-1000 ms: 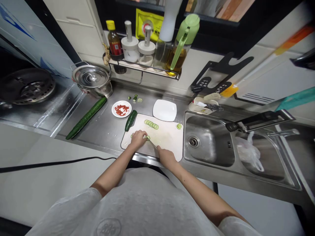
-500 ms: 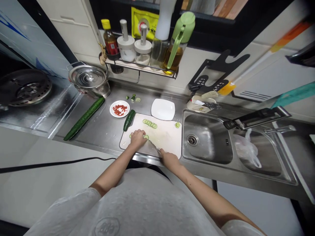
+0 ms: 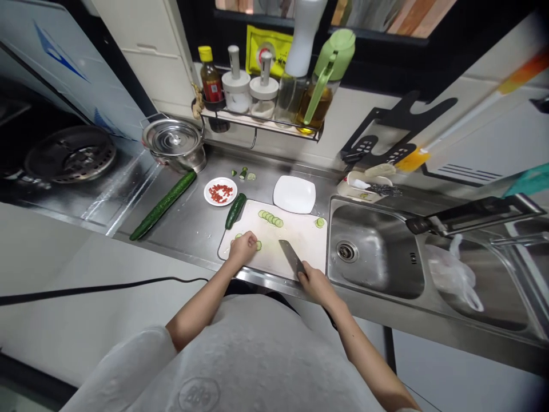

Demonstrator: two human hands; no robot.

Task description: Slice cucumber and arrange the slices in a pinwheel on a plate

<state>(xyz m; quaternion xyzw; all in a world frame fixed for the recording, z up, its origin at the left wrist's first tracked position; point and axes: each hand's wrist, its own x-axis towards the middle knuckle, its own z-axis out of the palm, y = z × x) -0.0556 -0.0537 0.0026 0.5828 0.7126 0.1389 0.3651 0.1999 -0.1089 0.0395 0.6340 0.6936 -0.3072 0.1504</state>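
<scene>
A person's right hand [image 3: 316, 283] gripped a knife [image 3: 291, 257] over a pale cutting board [image 3: 309, 237] — its blade apart from the left hand [image 3: 243, 248], which curled beside a cucumber slice [image 3: 258, 245]. A row of slices [image 3: 270, 218] lay along the board's far side, near a white square dish [image 3: 294, 194] on the steel counter [image 3: 186, 237].

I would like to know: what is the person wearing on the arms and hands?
The left hand and right hand are bare, with no gloves or watch to be seen. The left sleeve is short, loose and light grey, like the shirt, which has an oval print, its lettering unclear.
</scene>
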